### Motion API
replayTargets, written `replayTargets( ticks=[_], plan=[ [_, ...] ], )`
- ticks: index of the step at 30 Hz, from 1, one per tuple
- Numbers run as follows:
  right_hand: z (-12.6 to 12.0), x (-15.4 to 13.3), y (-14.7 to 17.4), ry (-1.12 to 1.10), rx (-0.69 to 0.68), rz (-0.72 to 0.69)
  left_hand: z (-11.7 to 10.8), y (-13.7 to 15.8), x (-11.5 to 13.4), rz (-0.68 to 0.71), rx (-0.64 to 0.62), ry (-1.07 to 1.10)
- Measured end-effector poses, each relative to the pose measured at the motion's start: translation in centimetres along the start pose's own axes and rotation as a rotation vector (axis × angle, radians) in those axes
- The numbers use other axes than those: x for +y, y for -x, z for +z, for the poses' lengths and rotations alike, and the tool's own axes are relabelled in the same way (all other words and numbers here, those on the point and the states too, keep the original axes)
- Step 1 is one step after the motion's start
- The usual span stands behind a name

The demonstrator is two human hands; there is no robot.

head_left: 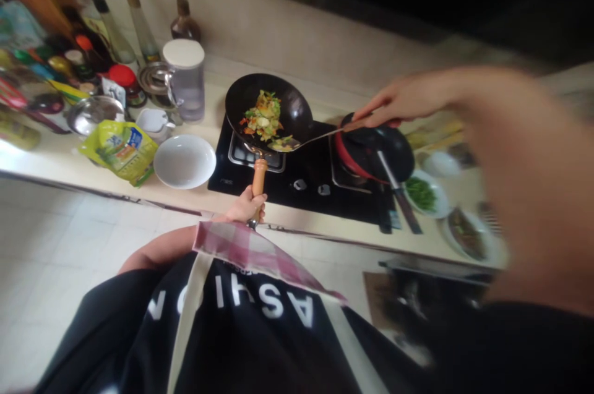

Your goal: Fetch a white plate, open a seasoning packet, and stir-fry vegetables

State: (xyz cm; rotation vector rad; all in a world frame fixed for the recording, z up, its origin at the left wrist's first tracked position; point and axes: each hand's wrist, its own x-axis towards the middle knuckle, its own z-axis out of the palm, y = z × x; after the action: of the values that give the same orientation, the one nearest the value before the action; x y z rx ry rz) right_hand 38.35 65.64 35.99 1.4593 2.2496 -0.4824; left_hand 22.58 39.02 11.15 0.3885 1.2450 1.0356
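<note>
Both hands were closed on tools: the left hand (pixel 245 205) gripped the wok (pixel 269 111) by its wooden handle over the left burner, while the right hand (pixel 401 103), blurred, held a metal spatula (pixel 309 139) whose blade lay among the chopped vegetables (pixel 263 115).

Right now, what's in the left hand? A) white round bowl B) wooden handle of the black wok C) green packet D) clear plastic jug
B: the left hand has its grip closed around the wooden handle of the black wok, while the right hand holds the metal spatula.
</note>
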Motion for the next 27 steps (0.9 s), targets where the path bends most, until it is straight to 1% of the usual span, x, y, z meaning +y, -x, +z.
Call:
replayTargets(
  ticks=[2,3,6,8,10,12,14,16,17,19,21,23,24,25,27],
  plan=[
    [0.9,-1.3,-1.3,0.109,-0.069,0.095,-0.1,0.0,0.0,-0.001,0.000,0.009],
    [1.8,-1.9,-1.9,0.154,-0.046,0.096,-0.1,0.0,0.0,-0.001,-0.002,0.013],
    [4.8,-2.4,-2.5,0.303,0.177,-0.058,-0.2,-0.1,0.0,0.002,-0.013,0.024],
    [6.0,-1.9,-1.9,0.422,0.283,-0.122,-0.3,-0.1,0.0,0.002,-0.025,0.024],
    [5.7,-0.9,-0.9,0.501,0.323,-0.111,-0.4,-0.1,0.0,0.001,-0.031,0.022],
    [4.3,0.0,-0.3,0.527,0.324,-0.055,-0.4,0.0,0.1,-0.004,-0.025,0.021],
    [2.6,0.5,-0.6,0.533,0.317,0.008,-0.3,0.2,0.3,-0.011,-0.017,0.023],
    [1.6,0.2,-1.8,0.531,0.314,0.041,-0.2,0.4,0.5,-0.019,-0.011,0.024],
    [1.5,-0.2,-2.6,0.520,0.314,0.034,-0.2,0.5,0.6,-0.021,-0.007,0.024],
    [2.2,-1.5,-3.8,0.496,0.319,-0.020,-0.1,0.7,0.8,-0.022,-0.005,0.021],
    [3.3,-2.9,-4.0,0.502,0.329,-0.115,-0.1,0.7,0.8,-0.023,-0.005,0.014],
    [3.9,-3.7,-3.2,0.536,0.346,-0.188,-0.2,0.7,0.8,-0.023,-0.010,0.007],
    [3.8,-3.8,-2.4,0.544,0.350,-0.186,-0.2,0.6,0.8,-0.023,-0.010,0.005],
    [3.4,-3.6,-1.5,0.536,0.348,-0.161,-0.2,0.6,0.7,-0.021,-0.008,0.003],
    [1.7,-3.0,0.2,0.484,0.308,-0.077,-0.2,0.5,0.6,-0.017,-0.003,0.002]
  ],
)
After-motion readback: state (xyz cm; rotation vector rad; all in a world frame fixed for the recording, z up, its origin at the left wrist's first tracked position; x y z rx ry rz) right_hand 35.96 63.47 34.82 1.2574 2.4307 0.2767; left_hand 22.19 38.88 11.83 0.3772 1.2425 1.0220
